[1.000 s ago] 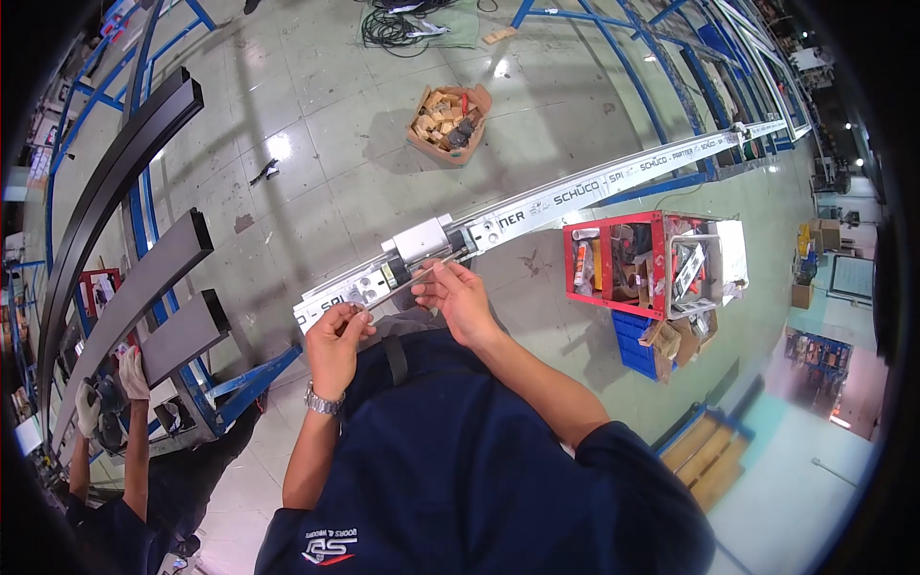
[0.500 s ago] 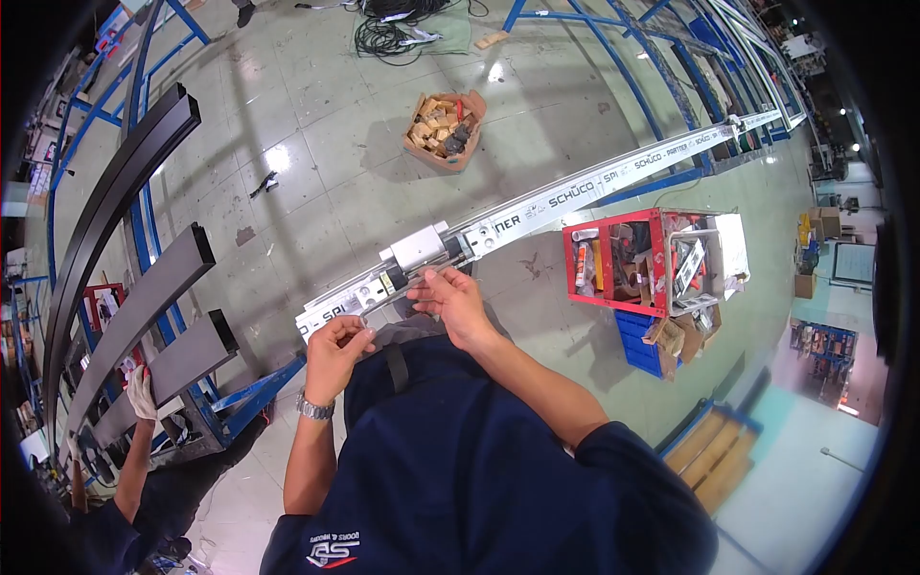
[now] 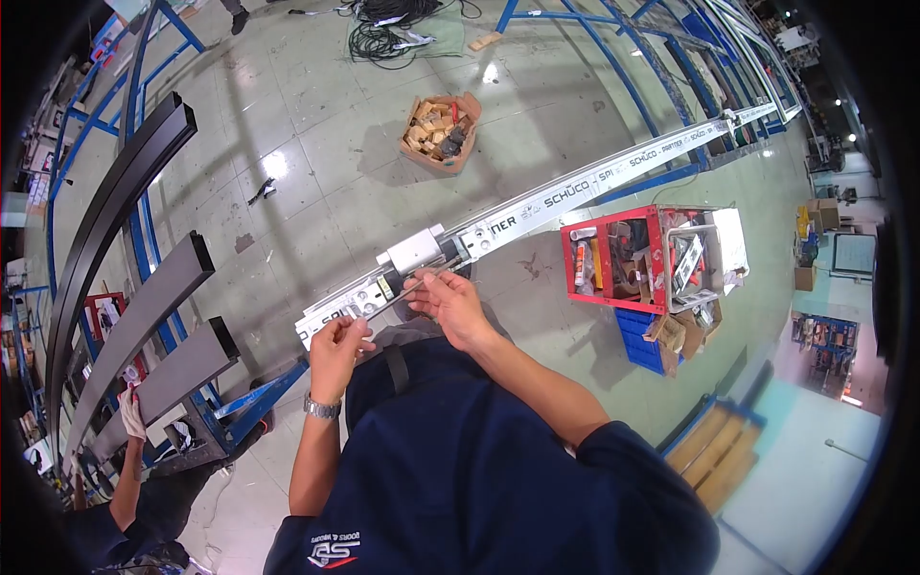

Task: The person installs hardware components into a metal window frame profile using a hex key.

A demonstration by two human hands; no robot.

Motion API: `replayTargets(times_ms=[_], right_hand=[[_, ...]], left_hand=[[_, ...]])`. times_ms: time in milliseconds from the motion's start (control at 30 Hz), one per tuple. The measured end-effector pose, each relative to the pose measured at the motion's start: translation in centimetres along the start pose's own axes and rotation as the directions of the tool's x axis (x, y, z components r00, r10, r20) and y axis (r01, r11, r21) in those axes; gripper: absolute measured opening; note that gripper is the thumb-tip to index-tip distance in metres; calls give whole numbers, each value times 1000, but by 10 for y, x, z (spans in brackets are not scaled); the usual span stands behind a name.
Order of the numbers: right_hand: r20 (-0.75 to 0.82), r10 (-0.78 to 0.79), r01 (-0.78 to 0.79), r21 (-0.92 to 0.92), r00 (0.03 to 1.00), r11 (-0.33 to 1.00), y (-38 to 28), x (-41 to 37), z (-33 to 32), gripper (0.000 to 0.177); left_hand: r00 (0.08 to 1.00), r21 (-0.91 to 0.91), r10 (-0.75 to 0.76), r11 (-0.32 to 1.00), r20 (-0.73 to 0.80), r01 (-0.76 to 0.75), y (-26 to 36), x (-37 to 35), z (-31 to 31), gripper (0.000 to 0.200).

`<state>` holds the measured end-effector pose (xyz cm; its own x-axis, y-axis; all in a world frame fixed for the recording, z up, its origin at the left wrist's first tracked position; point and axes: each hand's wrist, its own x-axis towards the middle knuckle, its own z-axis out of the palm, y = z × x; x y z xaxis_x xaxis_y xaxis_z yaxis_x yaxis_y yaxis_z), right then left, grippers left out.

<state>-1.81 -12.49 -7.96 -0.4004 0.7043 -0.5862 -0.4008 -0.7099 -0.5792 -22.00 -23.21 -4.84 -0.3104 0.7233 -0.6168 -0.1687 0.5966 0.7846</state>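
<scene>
A long white profile (image 3: 565, 196) printed with SCHÜCO lettering runs diagonally in front of me. On it sits a pale metal block (image 3: 412, 251), with metal fittings either side. A thin grey rod (image 3: 388, 305) slants along the profile's near side, its far end close to the fitting right of the block. My left hand (image 3: 337, 353), wearing a wristwatch, pinches the rod's near end. With fingers closed round it farther along, my right hand (image 3: 448, 305) is just below the block. The rod's exact kind cannot be made out.
An open carton of small blocks (image 3: 441, 132) stands on the floor. At right are a red-framed cart (image 3: 613, 257) and a blue crate (image 3: 640, 340). Dark profiles (image 3: 144, 311) lie on blue racks at left, where a co-worker's gloved hand (image 3: 132, 414) touches one. Black cables (image 3: 393, 34) lie beyond.
My left hand has shifted slightly right, while my right hand stays nearly in place. The rod looks straighter now. The co-worker's gloved hand has moved slightly down and left.
</scene>
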Motion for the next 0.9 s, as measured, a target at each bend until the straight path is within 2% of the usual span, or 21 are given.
replayTargets(times_ms=[33,133,167,233,300,333,367,400,433,467,500,533,567,600,667,733,767,800,867,900], right_hand=[[12,0,0,26,1000,1000,-1,0,2,21],[20,15,-17,55,1000,998,-5,-1,2,21],[10,33,-33,32,999,999,-6,1,1,21],[-16,55,-56,-37,998,998,-5,3,-3,22],[-46,55,-61,-131,997,989,-7,5,-6,22],[-42,47,-52,-118,998,992,-8,6,-7,21],[-39,36,-40,-104,999,994,-7,5,-7,19],[-33,22,-25,-89,999,996,-6,4,-6,18],[-32,2,-4,-68,999,998,-4,2,-5,17],[-30,-5,3,-63,1000,998,1,4,-8,17],[67,-32,34,-28,997,999,12,10,-20,17],[60,-34,33,15,998,999,7,6,-16,17],[70,-23,20,44,997,999,5,10,-17,16],[112,-20,9,94,994,996,6,12,-21,19],[41,19,-22,82,999,996,6,10,-17,22],[71,28,-37,124,997,992,6,8,-18,25],[45,46,-51,129,998,990,6,9,-18,24],[43,53,-58,139,998,989,6,8,-16,25],[-53,144,-143,15,988,990,6,8,-12,26],[-53,138,-139,-8,989,990,5,7,-12,26]], left_hand=[[1000,-58,-7,998,19,8,-3,2,-1,23],[958,95,281,957,-54,-275,-6,1,4,16],[884,293,465,854,-56,-430,-5,0,4,17],[651,633,757,477,56,-610,4,-5,3,21],[680,577,728,522,82,-628,7,-6,1,25],[692,547,716,543,96,-637,9,-7,2,28],[783,505,615,648,94,-570,12,-11,1,17],[870,331,488,813,62,-479,8,-12,-2,16],[933,141,355,922,60,-360,1,-11,-6,16],[968,-53,236,971,88,-232,-1,-8,-12,18],[980,115,177,976,93,-187,4,-10,-13,21],[988,273,136,950,76,-152,8,-10,-11,25],[979,280,128,945,156,-168,6,-6,-12,27],[971,242,20,967,238,-79,5,-1,-14,30],[964,-103,-124,983,235,151,-2,0,-7,33],[963,-239,-112,955,246,173,-7,2,-3,35],[963,-287,-115,940,242,184,-7,2,-4,28],[974,-276,-52,954,220,113,-8,2,-4,26],[982,-253,68,967,175,-22,-13,1,-1,22],[977,-213,132,972,169,-95,-12,-1,0,19]])
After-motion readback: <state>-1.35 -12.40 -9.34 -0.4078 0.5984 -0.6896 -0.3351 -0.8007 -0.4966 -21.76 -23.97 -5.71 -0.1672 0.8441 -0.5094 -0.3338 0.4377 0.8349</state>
